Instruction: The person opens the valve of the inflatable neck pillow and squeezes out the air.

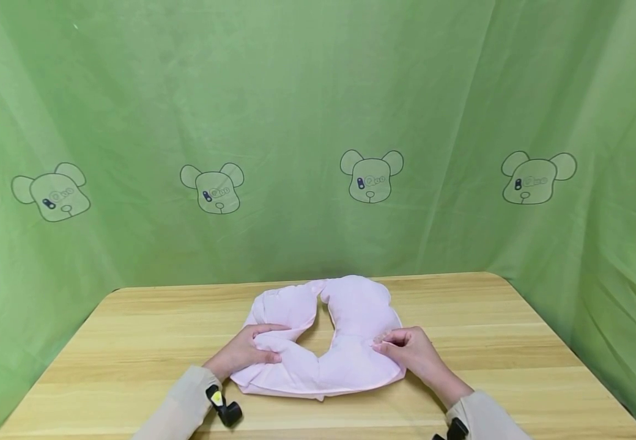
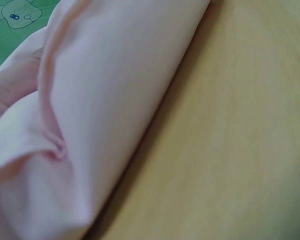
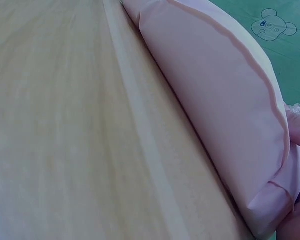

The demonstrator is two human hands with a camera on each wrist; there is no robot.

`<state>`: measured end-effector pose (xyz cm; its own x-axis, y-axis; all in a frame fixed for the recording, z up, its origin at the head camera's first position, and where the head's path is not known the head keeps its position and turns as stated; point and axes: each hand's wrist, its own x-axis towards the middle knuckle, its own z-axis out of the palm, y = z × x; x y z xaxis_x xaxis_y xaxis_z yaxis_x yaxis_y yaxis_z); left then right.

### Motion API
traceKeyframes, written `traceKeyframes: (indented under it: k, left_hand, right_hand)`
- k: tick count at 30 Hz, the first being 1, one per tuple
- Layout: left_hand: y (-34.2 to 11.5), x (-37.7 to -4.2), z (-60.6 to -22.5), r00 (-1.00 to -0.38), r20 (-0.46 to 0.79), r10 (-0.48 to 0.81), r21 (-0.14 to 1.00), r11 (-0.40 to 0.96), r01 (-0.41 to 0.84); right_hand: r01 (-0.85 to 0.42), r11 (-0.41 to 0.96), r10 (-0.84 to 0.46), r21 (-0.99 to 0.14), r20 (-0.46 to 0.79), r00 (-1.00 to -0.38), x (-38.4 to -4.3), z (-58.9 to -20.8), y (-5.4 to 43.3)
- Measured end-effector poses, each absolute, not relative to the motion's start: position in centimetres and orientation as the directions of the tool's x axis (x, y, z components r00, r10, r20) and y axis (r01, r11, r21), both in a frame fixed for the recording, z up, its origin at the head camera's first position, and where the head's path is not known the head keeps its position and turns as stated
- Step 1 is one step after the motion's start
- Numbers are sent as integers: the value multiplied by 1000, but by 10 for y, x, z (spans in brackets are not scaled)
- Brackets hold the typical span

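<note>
A pale pink inflatable neck pillow (image 1: pixel 359 311) lies on the table, puffed out, with its ends close together at the back and an opening in the middle. My left hand (image 1: pixel 243 351) grips its left side, thumb and fingers around a creased fold. In the left wrist view, a finger (image 2: pixel 15 90) shows behind the pink fabric (image 2: pixel 105 85). At the pillow's right side, my right hand (image 1: pixel 411 351) pinches a small clear piece (image 1: pixel 381 337) that looks like an air valve. The right wrist view shows the seamed edge of the pillow (image 3: pixel 215 100), with that hand partly cut off.
The wooden table (image 1: pixel 153 342) has light grain and rounded back corners. Behind it and on both sides hangs a green curtain (image 1: pixel 290 91) printed with several bear heads. Black straps with small devices (image 1: pixel 230 412) sit at the sleeve cuffs.
</note>
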<state>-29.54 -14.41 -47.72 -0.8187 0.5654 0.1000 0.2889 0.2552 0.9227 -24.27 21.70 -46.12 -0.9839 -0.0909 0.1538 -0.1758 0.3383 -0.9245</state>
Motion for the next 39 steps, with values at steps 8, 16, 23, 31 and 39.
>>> traceKeyframes:
  k: [8, 16, 23, 31, 39]
  left_hand:
    - [-144, -295, -477, -819, 109, 564, 914, 266, 305]
    - [-144, -296, -479, -809, 132, 573, 921, 232, 314]
    - [-143, -296, -479, -819, 127, 560, 910, 263, 321]
    - [-142, -296, -478, -820, 134, 557, 908, 262, 327]
    - [-137, -279, -453, -824, 108, 556, 915, 268, 301]
  right_hand:
    - [-171, 347, -89, -922, 149, -985, -243, -461, 216]
    - [-175, 337, -98, -925, 150, -984, -242, -462, 216]
    - [-188, 340, -120, -921, 156, -980, -243, -463, 217]
    - [-180, 345, -117, -921, 148, -982, -243, -462, 217]
    - [-197, 341, -142, -919, 157, -977, -242, -464, 218]
